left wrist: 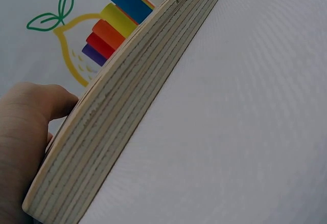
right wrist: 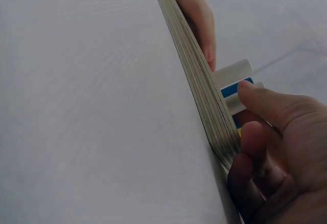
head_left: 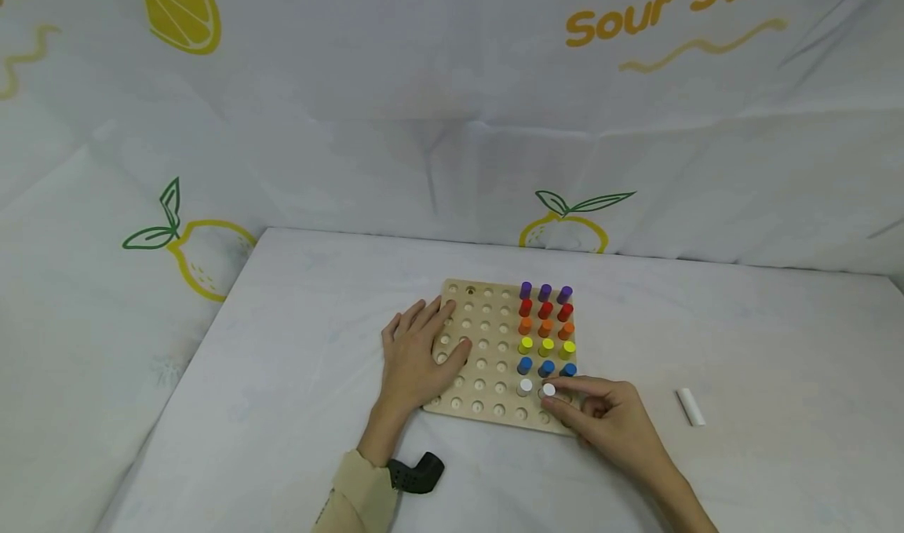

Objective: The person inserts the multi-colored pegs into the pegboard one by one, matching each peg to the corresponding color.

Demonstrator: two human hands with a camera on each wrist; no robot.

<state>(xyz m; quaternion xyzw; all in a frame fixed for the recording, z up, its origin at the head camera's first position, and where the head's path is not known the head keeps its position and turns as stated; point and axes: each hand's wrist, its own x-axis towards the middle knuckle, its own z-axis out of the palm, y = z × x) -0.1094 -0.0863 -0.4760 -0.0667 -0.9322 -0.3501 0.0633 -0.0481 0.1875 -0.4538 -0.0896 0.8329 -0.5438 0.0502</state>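
A wooden pegboard (head_left: 487, 407) with rows of round holes lies on the table. My right hand (head_left: 610, 419) pinches a white peg (head_left: 548, 391) between thumb and forefinger at the board's near right part. In the right wrist view, that white peg (right wrist: 236, 104) stands upright against the board, partly behind the thumb. Left of it another white peg (head_left: 524, 387) stands in a hole. Purple, red, orange, yellow and blue pegs (head_left: 546, 348) fill the rows behind, three to a colour. My left hand (head_left: 417, 360) rests on the board's left side, fingers spread, holding nothing.
One loose white peg (head_left: 690, 407) lies on the white-covered table (head_left: 777, 360) to the right of my right hand. A black wrist strap piece (head_left: 418, 474) sticks out by the left sleeve (head_left: 363, 494). Behind the table hangs a lemon-printed white cloth (head_left: 395, 156).
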